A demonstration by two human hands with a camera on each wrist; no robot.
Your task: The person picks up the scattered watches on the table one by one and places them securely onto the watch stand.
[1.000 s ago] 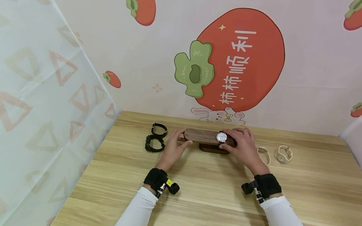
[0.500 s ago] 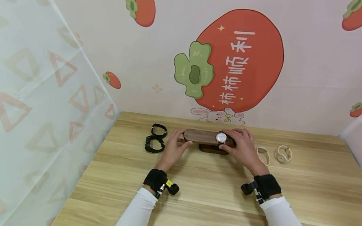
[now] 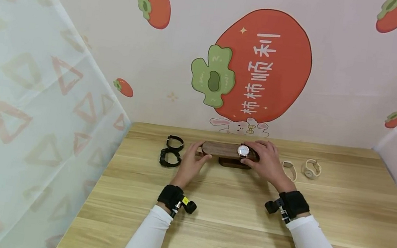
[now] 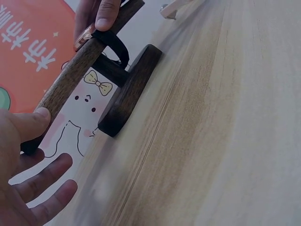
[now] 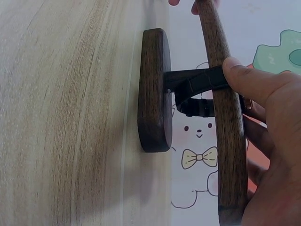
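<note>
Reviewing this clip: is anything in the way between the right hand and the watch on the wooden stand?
Nothing visible: the right hand touches the watch on the wooden stand, its thumb on the black strap.

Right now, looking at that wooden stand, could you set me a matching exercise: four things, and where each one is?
1. Left hand
2. Right hand
3. White-dialled watch
4. Black watches

A. leftmost on the table
B. dial up on the wooden bar
C. thumb at a strap
D. pinching the bar's left end

Pairs: 1-D, 2-C, 3-B, 4-A
</note>
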